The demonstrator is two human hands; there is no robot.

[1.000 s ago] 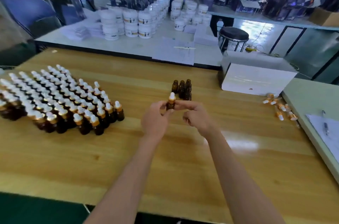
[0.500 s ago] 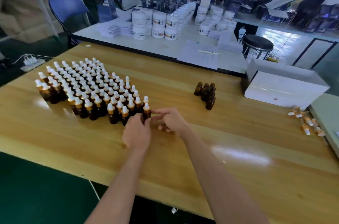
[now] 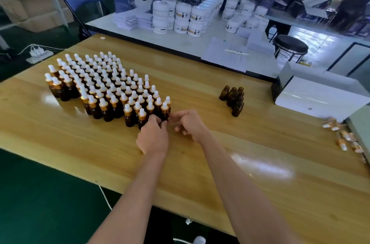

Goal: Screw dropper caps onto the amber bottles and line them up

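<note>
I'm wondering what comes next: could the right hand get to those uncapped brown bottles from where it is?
Probably yes. The right hand seems to hold nothing, and only bare table lies between it and the uncapped bottles.

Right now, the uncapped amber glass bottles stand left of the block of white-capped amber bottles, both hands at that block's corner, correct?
No: head view shows the uncapped amber glass bottles right of the white-capped block, left hand and right hand at its corner.

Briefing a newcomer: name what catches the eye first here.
A dense block of capped amber bottles covers the table's left side, left hand and right hand at its near right corner. A few uncapped bottles stand further right; loose dropper caps lie at the far right edge.
</note>
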